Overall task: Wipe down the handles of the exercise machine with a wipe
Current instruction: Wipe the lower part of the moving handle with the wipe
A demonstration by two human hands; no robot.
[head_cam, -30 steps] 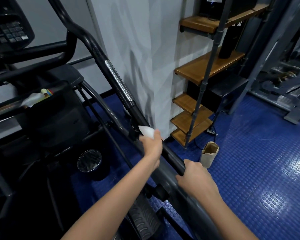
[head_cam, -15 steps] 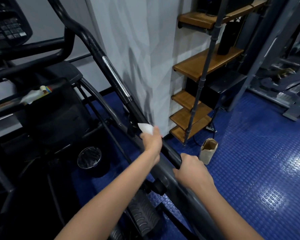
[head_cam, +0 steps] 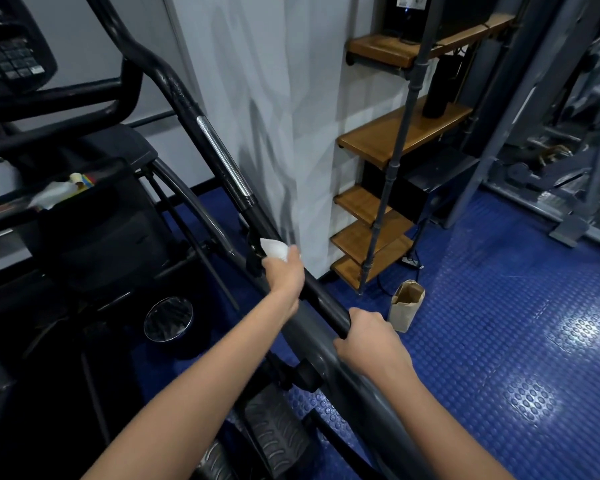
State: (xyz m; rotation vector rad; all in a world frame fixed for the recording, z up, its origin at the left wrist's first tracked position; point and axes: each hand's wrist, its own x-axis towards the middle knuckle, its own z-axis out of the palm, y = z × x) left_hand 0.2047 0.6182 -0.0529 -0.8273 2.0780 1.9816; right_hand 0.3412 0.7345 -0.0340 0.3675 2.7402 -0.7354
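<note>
A long black handle bar (head_cam: pixel 201 112) of the exercise machine runs diagonally from the upper left down to the lower right, with a chrome sensor strip (head_cam: pixel 222 155) partway along. My left hand (head_cam: pixel 284 275) is wrapped around the bar just below that strip and presses a white wipe (head_cam: pixel 273 249) against it; the wipe sticks out above my fingers. Lower on the same bar, my right hand (head_cam: pixel 369 344) grips the thicker grey section and holds it steady.
The machine's console (head_cam: pixel 11 53) and a tray with a crumpled tissue (head_cam: pixel 54 194) are at the left. A small bin (head_cam: pixel 168 318) stands on the blue floor below. A white pillar (head_cam: pixel 267 109), wooden shelves (head_cam: pixel 395 140) and a paper bag (head_cam: pixel 406 304) are to the right.
My left hand with the wipe has slid slightly up the bar. My right hand keeps its grip lower down.
</note>
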